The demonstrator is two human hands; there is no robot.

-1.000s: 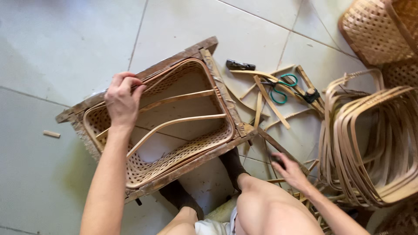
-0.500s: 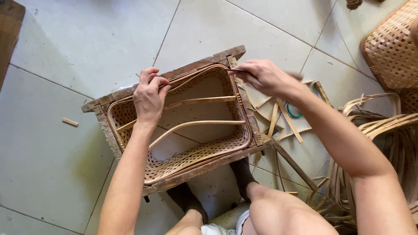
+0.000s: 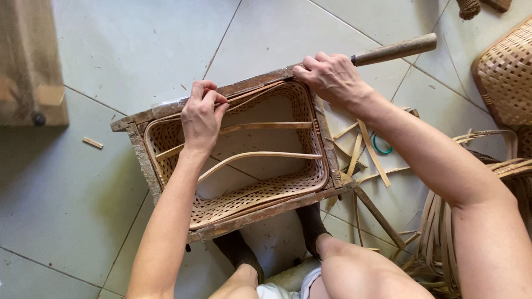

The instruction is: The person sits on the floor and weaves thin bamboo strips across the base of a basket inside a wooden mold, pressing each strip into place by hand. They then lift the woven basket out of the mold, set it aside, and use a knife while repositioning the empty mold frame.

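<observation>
My left hand (image 3: pixel 201 113) pinches the bamboo rim strip (image 3: pixel 249 95) against the far edge of the woven basket (image 3: pixel 260 194), which sits in its wooden frame (image 3: pixel 138 160) on the floor. My right hand (image 3: pixel 331 77) is nearer the far right corner, fingers wrapped around a wooden-handled tool (image 3: pixel 394 50) whose long axis points away right.

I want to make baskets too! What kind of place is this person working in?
Probably a home basket-weaving workshop, set up on a tiled floor. A half-woven basket sits in a wooden frame, loose bamboo strips lie scattered beside it, and bundled hoops and a finished woven basket wait nearby.
</observation>
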